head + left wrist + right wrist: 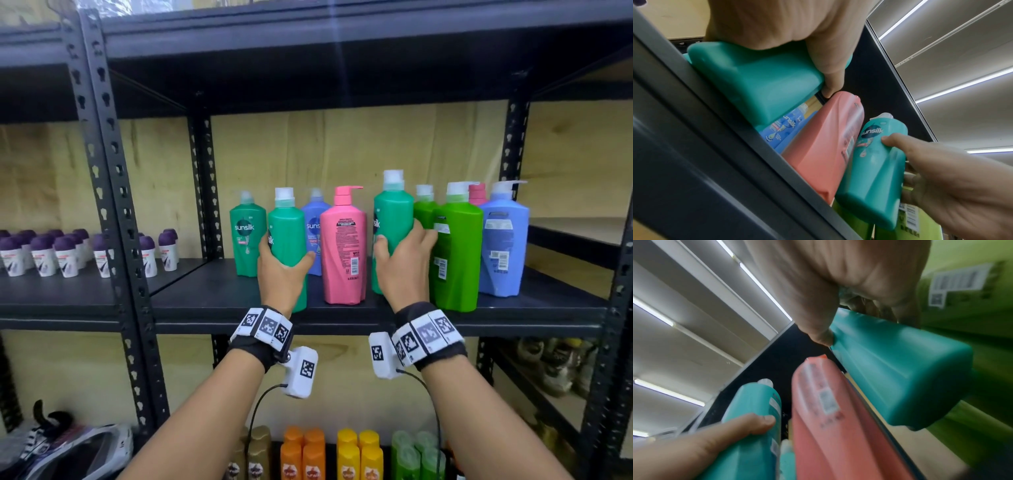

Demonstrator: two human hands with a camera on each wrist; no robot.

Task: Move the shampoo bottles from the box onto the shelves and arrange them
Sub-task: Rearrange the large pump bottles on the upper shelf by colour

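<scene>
On the black middle shelf (212,298), my left hand (284,263) grips a teal-green shampoo bottle (287,222) around its lower body, near the front edge. My right hand (403,255) grips a second, taller-standing teal-green bottle (394,212) the same way. A pink pump bottle (342,246) stands upright between them. The left wrist view shows the left bottle (756,84) tilted at the shelf lip, the pink bottle (828,146) and the right hand's bottle (875,170). I cannot tell whether either held bottle rests on the shelf. The box is out of view.
Behind stand a green Sunsilk bottle (247,236) and a blue one (313,233); light green (457,246) and blue (503,246) bottles crowd the right. Small purple-capped roll-ons (68,253) fill the left bay. Orange and yellow bottles (325,455) sit on the shelf below.
</scene>
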